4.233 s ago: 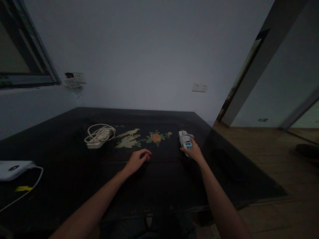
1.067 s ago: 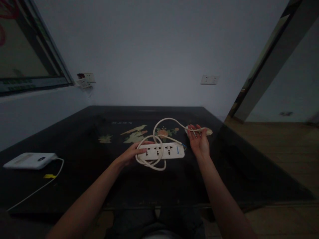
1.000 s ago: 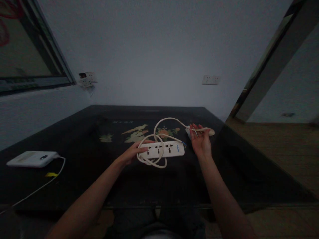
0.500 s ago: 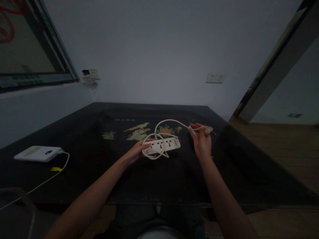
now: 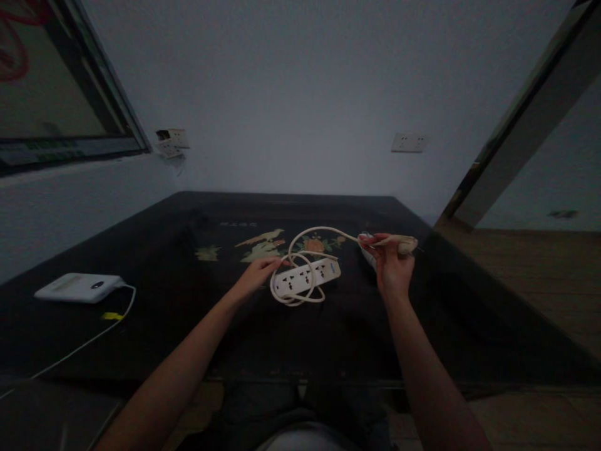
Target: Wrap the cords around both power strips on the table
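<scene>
A white power strip (image 5: 297,279) lies slanted on the dark table, with loops of its cream cord (image 5: 323,229) over and around it. My left hand (image 5: 259,273) is at the strip's upper left, its fingers pinched on a loop of the cord. To the right, my right hand (image 5: 393,266) is closed round the plug end (image 5: 406,243) of the cord, the plug pointing right. Beside that hand's fingers, on the left, is a pale object (image 5: 369,255) that I cannot make out clearly.
On the left of the black table (image 5: 188,351) lies a white power bank (image 5: 77,288) with a white cable, near a yellow tag (image 5: 113,316). Wall sockets (image 5: 407,143) are at the back right, others (image 5: 176,138) at the back left.
My left hand has shifted off the power strip's left end to the cord, and the strip's tilt has changed. My right hand has moved slightly right with the plug end.
</scene>
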A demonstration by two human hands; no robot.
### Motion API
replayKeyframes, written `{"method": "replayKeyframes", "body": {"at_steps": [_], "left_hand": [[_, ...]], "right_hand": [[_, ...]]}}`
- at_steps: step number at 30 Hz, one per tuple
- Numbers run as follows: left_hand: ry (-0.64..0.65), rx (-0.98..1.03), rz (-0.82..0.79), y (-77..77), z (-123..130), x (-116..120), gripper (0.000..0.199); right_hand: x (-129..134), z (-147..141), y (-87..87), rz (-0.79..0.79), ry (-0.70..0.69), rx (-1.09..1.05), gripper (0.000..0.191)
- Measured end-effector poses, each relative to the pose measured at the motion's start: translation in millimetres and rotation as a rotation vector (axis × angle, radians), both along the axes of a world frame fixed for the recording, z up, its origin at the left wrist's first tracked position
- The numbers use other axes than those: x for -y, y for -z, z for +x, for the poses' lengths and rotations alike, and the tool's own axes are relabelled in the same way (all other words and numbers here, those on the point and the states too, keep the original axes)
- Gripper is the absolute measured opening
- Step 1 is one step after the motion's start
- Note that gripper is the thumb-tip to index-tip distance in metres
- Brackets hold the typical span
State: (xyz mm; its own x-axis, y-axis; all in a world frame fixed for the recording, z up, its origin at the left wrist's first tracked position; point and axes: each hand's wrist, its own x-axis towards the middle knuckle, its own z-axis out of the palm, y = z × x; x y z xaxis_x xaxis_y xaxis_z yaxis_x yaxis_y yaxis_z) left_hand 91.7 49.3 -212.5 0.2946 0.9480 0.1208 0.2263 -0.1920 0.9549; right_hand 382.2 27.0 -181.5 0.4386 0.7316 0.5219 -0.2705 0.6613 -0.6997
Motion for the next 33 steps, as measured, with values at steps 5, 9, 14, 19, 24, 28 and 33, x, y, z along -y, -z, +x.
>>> {"method": "replayKeyframes", "body": {"at_steps": [5, 9, 14, 19, 24, 28, 33], "left_hand": [[0.035, 0.195, -0.174, 3.8, 2, 0, 0.029], [0.113, 0.389, -0.333, 2.9, 5, 1, 0.024], [0.171, 0.502, -0.394, -4.1, 6, 6, 0.022], [0.169, 0.446, -0.347, -4.9, 8, 9, 0.041], [0.161, 0.36, -0.253, 4.1, 8, 5, 0.048], [0.142, 0.311, -0.218, 4.9, 8, 4, 0.047], [0.124, 0.243, -0.13, 3.3, 8, 3, 0.045]], "right_hand": [[0, 3, -3.5, 0.042, 0.052, -0.003, 0.03], [4, 3, -3.5, 0.054, 0.167, 0.184, 0.027], [14, -5, 1.3, 0.087, 0.264, 0.714, 0.011], [17, -32, 4.7, 0.053, 0.26, 1.287, 0.023], [14, -55, -7.5, -0.111, 0.271, 1.713, 0.031], [10, -64, -18.0, -0.171, 0.212, 1.9, 0.033], [4, -83, -19.4, -0.292, 0.14, 1.987, 0.026]]}}
